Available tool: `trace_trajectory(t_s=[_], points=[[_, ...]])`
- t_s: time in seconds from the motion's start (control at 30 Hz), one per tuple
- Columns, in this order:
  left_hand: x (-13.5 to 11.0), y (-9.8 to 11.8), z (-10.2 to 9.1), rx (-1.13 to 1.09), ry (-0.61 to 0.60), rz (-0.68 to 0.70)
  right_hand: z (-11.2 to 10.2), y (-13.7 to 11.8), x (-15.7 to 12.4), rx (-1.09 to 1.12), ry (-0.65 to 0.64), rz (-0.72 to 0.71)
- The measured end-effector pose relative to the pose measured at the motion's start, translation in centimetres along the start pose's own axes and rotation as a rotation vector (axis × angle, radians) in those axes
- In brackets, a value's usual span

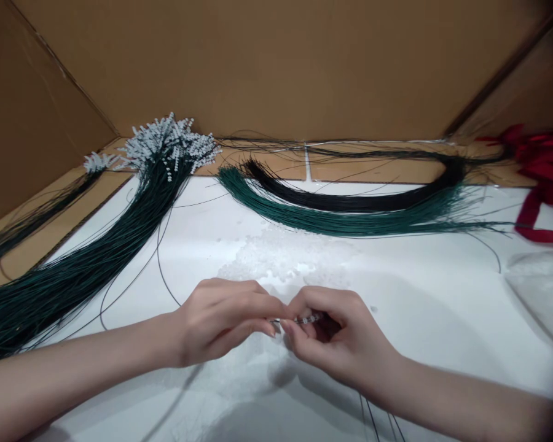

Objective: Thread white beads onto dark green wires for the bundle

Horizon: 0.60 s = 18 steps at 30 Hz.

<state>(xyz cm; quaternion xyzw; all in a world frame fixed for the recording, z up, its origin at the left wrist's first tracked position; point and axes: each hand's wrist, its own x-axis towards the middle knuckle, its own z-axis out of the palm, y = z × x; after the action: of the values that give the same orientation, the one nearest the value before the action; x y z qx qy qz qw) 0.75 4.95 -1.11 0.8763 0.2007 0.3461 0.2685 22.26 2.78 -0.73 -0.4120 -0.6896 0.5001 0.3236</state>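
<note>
My left hand (pixel 233 314) and right hand (pixel 338 322) meet near the middle of the white surface (pixel 447 294), fingertips close together. Both are closed in a pinch on a thin beaded wire (pixel 309 318), which lies between my fingers; a short row of small pale beads shows inside the curl of my right hand.

Just beyond my hands, loose clear beads (pixel 276 252) lie scattered in a patch. On the left I have a thick bundle of dark green wires (pixel 96 258), its far ends covered in white beads (pixel 166 144), and farther left a thinner beaded bundle (pixel 50 205). On the far side, a black wire bundle (pixel 350 201) curves alongside a green wire bundle (pixel 322 222). To the far right is a heap of red ribbon (pixel 546 159), with a clear plastic bag (pixel 541 288) nearer to me. A few dark wires (pixel 371 414) show at the near edge, below my right forearm. Brown cardboard walls (pixel 276 67) stand behind everything.
</note>
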Motion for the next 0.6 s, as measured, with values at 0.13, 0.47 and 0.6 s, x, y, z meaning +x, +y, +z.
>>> trace_trajectory(t_s=[0.13,0.47,0.6], points=[[0.20,0.12,-0.09,-0.004,0.002,0.007,0.03,0.06,-0.04,0.005,-0.003,0.016],[0.51,0.10,0.03,-0.019,0.037,0.046,0.02,0.20,0.00,0.020,-0.015,-0.002],[0.50,0.15,0.04,-0.016,0.029,0.035,0.01,0.02,-0.02,0.029,-0.011,-0.015]])
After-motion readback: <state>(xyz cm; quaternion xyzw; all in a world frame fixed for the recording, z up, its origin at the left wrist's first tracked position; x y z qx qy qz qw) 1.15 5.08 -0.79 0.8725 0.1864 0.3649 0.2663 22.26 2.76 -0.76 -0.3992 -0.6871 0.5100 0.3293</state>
